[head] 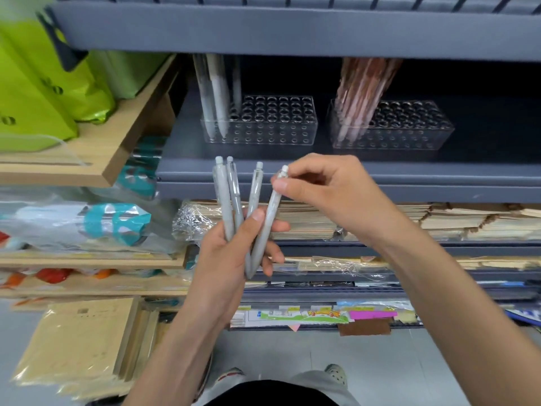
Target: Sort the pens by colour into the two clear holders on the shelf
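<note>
L hand (231, 247) grips grey pens (231, 200) | R hand (319, 189) pinches rightmost pen top (283, 171)

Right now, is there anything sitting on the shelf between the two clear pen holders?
Nothing. In the head view, only a narrow strip of bare dark shelf separates the holder with grey pens from the holder with pink pens.

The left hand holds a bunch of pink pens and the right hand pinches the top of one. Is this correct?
Only the colour is wrong: the head view shows grey pens, not pink. The left hand holds the bunch and the right hand pinches the top of one.
</note>
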Motion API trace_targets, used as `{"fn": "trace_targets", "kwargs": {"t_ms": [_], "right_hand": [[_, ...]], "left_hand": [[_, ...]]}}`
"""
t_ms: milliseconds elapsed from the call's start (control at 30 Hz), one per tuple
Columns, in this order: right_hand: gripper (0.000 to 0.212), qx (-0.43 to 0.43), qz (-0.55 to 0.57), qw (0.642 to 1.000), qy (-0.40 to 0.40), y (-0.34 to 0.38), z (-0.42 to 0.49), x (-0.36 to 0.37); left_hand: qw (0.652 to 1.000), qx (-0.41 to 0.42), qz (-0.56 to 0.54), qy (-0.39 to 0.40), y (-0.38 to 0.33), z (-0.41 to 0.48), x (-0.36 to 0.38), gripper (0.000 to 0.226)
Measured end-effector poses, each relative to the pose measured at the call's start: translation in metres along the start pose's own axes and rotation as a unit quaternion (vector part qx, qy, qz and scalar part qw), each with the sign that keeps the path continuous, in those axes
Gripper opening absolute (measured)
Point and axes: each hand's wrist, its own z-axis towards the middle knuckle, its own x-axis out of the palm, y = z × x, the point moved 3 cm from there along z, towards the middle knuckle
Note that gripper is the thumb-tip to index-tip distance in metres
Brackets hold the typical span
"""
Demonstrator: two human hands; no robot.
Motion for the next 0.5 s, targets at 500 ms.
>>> {"fn": "trace_targets", "kwargs": {"t_ms": [500], "right_hand": [[0.015,-0.069,0.066,0.925,-0.369,0.019,0.082,0.013]], "left_hand": [[0.999,-0.044,0.017,0.021,-0.023,-0.001,-0.076,0.036]]}}
